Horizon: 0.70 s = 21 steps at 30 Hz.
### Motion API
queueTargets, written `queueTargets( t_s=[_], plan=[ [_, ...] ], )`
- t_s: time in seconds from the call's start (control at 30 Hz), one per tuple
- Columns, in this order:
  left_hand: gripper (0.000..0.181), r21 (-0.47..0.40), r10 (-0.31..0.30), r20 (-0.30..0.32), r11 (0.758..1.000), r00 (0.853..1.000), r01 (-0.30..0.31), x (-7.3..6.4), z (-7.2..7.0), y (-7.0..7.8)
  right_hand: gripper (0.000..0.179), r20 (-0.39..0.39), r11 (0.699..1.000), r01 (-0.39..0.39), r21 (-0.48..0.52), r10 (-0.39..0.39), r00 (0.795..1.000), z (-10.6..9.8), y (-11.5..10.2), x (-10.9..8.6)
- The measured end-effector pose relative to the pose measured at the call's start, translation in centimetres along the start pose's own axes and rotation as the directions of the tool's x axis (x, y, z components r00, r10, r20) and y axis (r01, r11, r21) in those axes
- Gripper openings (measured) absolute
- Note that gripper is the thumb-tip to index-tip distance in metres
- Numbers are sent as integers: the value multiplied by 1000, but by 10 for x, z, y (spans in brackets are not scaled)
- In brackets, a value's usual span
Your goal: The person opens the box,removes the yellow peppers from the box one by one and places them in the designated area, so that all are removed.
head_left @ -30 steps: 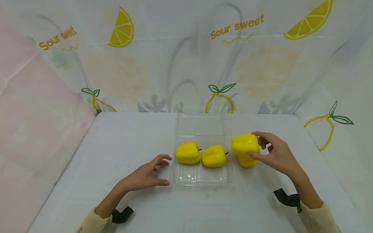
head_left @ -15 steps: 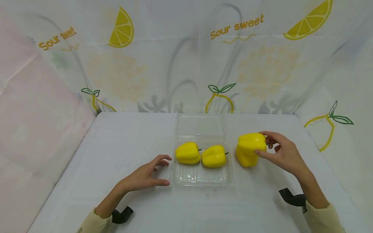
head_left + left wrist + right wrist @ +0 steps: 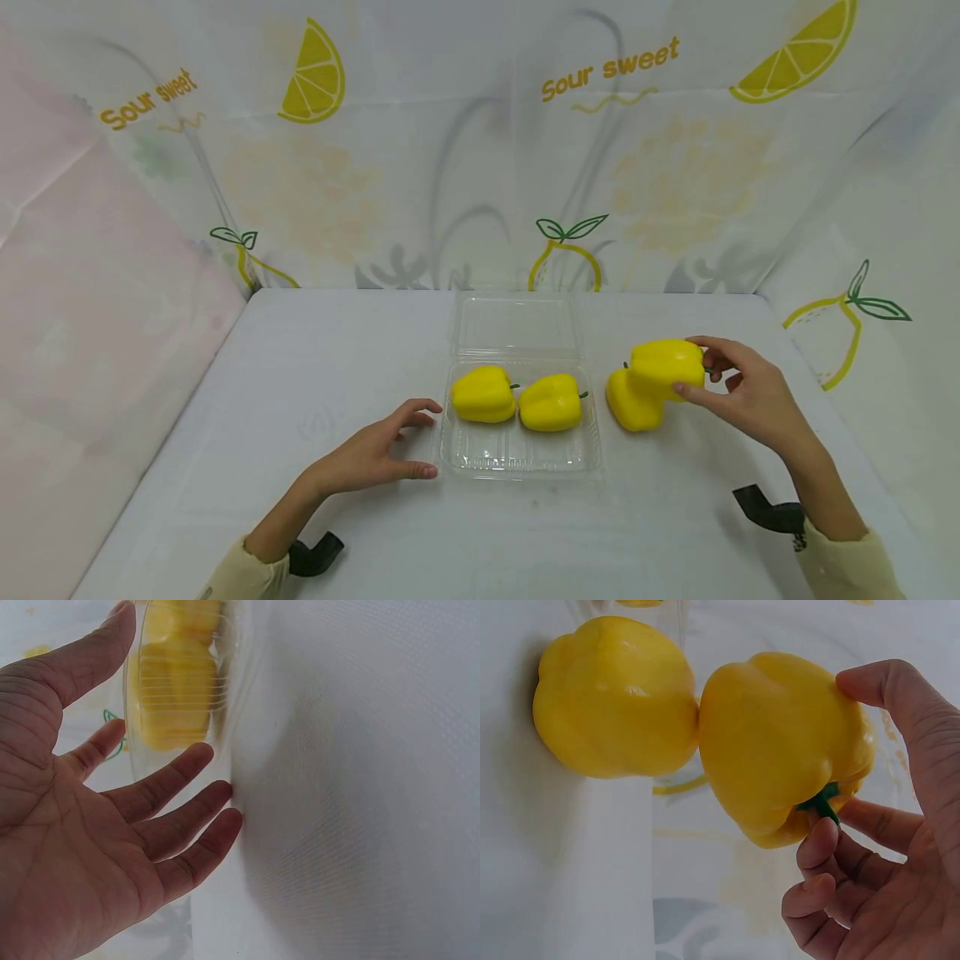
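My right hand (image 3: pixel 750 402) pinches a yellow bell pepper (image 3: pixel 667 365) near its stem end, thumb on the near side and fingers on the far side. Behind and left of that pepper, a second yellow bell pepper (image 3: pixel 631 410) rests on the table, partly covered by the held one in the head view. Two more yellow bell peppers, one left (image 3: pixel 482 395) and one right (image 3: pixel 550 403), lie in the back of a clear plastic clamshell box (image 3: pixel 517 458). Beside the box's left edge, my left hand (image 3: pixel 97 825) has loosely spread fingers and holds nothing.
The box's clear lid (image 3: pixel 517 325) lies folded back toward the rear. White cloth covers the table (image 3: pixel 337 350). A lemon-printed curtain (image 3: pixel 465 150) hangs along the table's back edge. Black curved pieces sit at both wrists.
My right hand has moved right with its bell pepper, uncovering more of the pepper resting on the table. My left hand, the box and its two peppers have not moved.
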<state>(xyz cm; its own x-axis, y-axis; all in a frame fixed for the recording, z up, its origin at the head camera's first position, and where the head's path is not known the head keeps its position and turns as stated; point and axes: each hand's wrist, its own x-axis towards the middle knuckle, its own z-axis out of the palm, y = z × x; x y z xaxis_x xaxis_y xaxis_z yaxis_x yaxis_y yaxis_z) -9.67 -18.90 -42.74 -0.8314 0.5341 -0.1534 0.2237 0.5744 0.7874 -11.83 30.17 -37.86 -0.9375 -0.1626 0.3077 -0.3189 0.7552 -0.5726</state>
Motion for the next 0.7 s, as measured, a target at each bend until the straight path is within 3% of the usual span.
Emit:
queueTargets(
  t_s=[0.7],
  plan=[
    [74,-2,-18,1,1000,1000,18,1,0,0,55,-27,998,-65,-25,65,998,-17,17,-10]
  ],
)
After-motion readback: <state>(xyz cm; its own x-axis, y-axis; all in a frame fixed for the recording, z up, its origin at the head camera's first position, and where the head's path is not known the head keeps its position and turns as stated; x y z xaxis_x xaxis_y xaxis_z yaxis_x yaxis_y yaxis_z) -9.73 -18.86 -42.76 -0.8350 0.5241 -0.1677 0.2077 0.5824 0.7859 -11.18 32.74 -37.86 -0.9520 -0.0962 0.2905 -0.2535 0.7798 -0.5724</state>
